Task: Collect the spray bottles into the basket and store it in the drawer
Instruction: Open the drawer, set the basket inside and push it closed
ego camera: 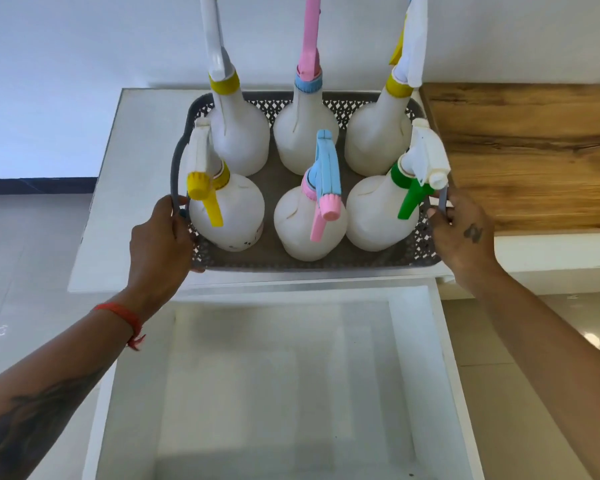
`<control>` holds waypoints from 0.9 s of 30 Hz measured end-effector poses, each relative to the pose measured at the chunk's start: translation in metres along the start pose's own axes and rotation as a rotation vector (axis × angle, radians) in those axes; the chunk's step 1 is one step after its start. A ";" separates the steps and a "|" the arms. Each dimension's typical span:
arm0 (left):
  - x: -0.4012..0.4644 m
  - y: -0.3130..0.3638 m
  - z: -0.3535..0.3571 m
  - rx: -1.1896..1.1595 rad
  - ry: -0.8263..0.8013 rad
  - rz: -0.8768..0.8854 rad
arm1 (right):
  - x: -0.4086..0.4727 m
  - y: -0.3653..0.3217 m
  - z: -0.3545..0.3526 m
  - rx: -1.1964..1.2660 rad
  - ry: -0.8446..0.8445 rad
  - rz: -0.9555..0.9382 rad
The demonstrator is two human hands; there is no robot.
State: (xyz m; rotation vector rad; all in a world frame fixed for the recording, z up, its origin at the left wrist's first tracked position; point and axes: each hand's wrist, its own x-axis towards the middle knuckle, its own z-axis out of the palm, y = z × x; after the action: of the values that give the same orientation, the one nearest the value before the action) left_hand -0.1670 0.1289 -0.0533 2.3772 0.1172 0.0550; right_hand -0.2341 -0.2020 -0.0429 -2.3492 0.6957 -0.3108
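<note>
Basket (291, 263) at counter edge, both hands gripping handles; open drawer (274, 375) below

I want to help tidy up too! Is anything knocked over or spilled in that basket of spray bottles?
Nothing stands out. All six spray bottles stand upright in the grey basket, three behind and three in front, with no spill showing. The left hand and right hand each grip a handle, and the drawer below is open.

Home: white drawer unit (94, 237), tiled floor (25, 254)
</note>
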 end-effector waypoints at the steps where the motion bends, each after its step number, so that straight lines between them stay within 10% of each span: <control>1: -0.010 -0.001 -0.007 0.027 0.019 0.001 | -0.011 -0.002 -0.006 0.005 -0.005 -0.018; 14: -0.166 -0.055 -0.084 0.088 0.068 -0.107 | -0.175 0.002 -0.040 0.118 -0.106 0.025; 27: -0.264 -0.109 -0.063 -0.013 -0.233 -0.341 | -0.273 0.081 -0.008 0.092 -0.254 0.156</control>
State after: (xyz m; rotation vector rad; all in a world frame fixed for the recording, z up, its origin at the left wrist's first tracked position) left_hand -0.4423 0.2245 -0.0847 2.2990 0.4058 -0.3803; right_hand -0.4962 -0.1065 -0.1004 -2.1818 0.7180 0.0244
